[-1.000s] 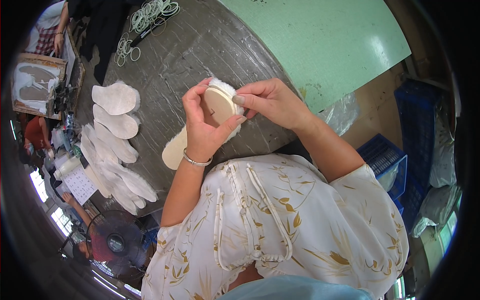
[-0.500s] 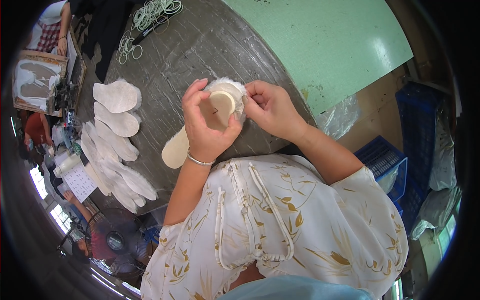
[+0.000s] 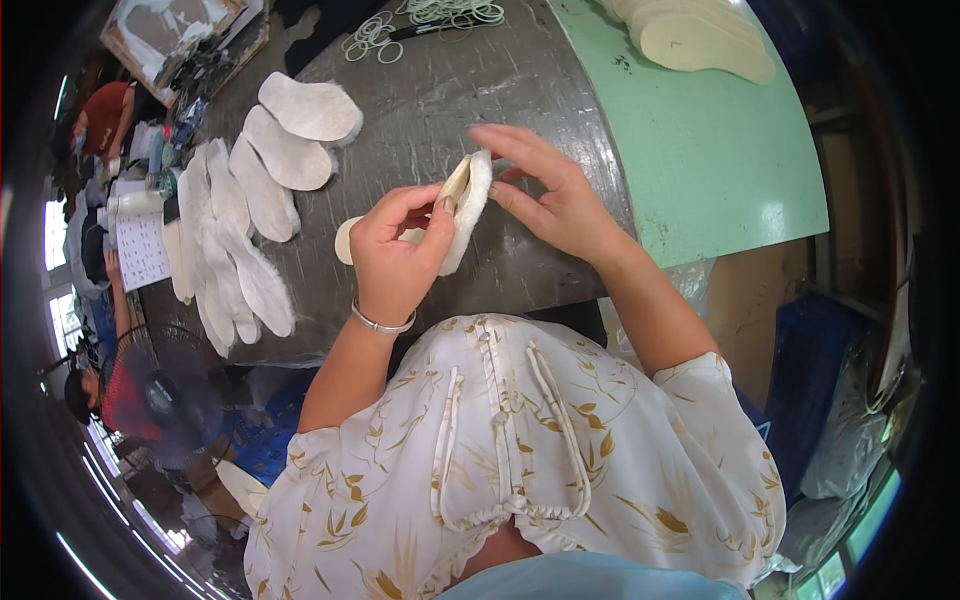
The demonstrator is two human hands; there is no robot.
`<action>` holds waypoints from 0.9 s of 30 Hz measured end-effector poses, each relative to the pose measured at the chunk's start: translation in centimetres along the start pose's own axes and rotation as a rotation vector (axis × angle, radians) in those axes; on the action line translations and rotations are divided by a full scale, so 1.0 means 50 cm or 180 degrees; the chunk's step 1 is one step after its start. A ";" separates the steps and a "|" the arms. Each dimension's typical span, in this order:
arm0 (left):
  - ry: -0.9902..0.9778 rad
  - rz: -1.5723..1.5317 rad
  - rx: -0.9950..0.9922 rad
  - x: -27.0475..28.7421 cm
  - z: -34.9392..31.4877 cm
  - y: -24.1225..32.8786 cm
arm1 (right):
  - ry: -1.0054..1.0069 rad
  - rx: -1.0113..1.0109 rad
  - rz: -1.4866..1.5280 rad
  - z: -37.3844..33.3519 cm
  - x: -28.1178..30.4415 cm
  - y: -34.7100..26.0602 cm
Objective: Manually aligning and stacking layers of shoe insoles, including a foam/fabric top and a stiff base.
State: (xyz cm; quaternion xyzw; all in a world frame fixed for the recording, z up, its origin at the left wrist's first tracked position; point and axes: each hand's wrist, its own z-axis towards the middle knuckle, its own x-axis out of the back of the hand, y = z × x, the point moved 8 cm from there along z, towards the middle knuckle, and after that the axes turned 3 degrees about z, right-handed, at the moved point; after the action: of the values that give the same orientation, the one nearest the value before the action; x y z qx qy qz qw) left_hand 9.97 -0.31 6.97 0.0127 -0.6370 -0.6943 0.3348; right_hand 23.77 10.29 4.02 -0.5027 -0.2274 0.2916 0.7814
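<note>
A cream insole with white fleece (image 3: 468, 225) is tipped nearly edge-on above the dark table. My left hand (image 3: 400, 240) grips it, thumb pressed on the beige side near a narrow gap between beige layer and fleece. At the fleece's upper right edge, my right hand (image 3: 560, 200) has its fingers apart, with the thumb by the fluffy rim and the index finger stretched over the tip. Whether that thumb touches is hard to tell. A pale rounded end (image 3: 345, 240) shows left of my left hand; the hand hides how it joins.
Several fleecy insole pieces (image 3: 290, 160) lie on the dark table (image 3: 420, 120) at left. Pale rubber bands (image 3: 375, 40) and a black pen sit at the far edge. Beige insoles (image 3: 700, 40) are stacked on the green board (image 3: 700, 150). A fan (image 3: 165, 395) stands lower left; people work beyond.
The insole has turned from showing its beige face to nearly edge-on. My right fingers have opened from a pinch on its rim. The view has swung right, bringing in the stacked insoles.
</note>
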 end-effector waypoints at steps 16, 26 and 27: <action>0.0556 -0.0663 0.0396 0.222 -0.048 0.011 | -0.1156 0.1653 -0.1084 0.064 -0.191 -0.227; 0.2217 -0.0531 0.0328 0.483 0.045 -0.140 | -0.1890 0.2401 -0.1068 -0.070 -0.283 -0.368; 0.2282 -0.0210 0.0406 0.495 0.054 -0.144 | -0.1960 0.2573 -0.1171 -0.077 -0.278 -0.388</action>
State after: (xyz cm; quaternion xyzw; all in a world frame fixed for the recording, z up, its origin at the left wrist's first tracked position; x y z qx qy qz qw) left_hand -13.66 -10.10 11.18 0.2966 -0.5204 -0.6151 0.5128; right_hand 20.58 -8.02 19.48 -0.0051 -0.3999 0.3480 0.8479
